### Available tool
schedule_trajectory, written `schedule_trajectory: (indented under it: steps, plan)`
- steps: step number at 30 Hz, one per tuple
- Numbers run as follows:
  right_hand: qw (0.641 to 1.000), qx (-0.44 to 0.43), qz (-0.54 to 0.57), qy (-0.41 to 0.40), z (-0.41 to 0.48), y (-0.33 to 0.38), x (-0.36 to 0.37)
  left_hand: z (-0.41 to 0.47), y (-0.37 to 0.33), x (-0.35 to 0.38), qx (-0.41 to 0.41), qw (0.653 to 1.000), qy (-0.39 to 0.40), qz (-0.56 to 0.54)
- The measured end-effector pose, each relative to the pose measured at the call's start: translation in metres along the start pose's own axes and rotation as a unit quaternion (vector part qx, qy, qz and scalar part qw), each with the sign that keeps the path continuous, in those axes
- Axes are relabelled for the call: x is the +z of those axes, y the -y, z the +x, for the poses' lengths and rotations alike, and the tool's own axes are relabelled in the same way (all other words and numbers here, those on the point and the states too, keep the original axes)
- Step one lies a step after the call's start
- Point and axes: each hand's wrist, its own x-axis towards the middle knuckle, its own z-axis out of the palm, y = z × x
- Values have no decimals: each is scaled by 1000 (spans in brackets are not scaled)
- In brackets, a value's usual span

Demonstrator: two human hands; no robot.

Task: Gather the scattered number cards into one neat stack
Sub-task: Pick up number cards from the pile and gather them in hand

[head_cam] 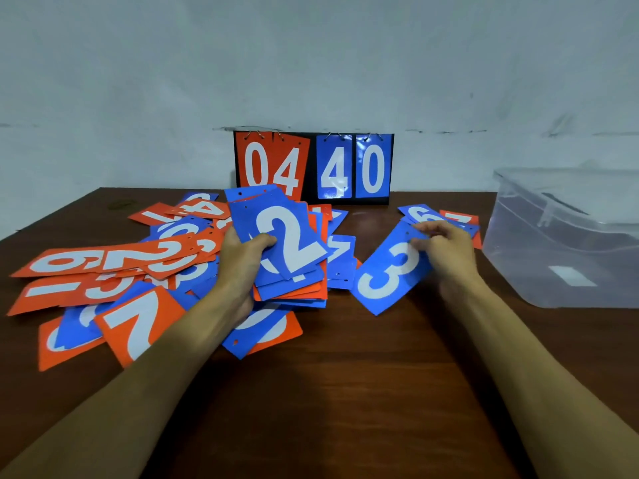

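Orange and blue number cards lie scattered over the left half of a brown table (345,392). My left hand (242,261) grips a stack of cards (294,288) with a blue "2" card (280,229) on top, thumb pressed on its face. My right hand (446,250) pinches the far end of a blue "3" card (387,274), which rests tilted on the table to the right of the stack. A loose heap of orange and blue cards (114,271) spreads to the left. A few more cards (446,217) lie just beyond my right hand.
A flip scoreboard (313,167) showing 04 and 40 stands against the wall at the back. A clear plastic bin (567,243) sits at the right edge of the table. Bare wood lies between my forearms near the front.
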Motion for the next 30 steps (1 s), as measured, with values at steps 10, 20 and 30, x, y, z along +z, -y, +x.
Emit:
schedule_trajectory:
  steps: [10, 20, 30]
  plan:
    - [980, -126, 94, 125, -23, 6, 26, -9, -3, 5, -30, 992, 100, 66]
    - [952, -265, -149, 40, -22, -11, 48, -9, 2, 8, -41, 994, 88, 59]
    - [776, -287, -510, 235, -23, -20, 45, 17, -15, -29, -147, 974, 32, -168]
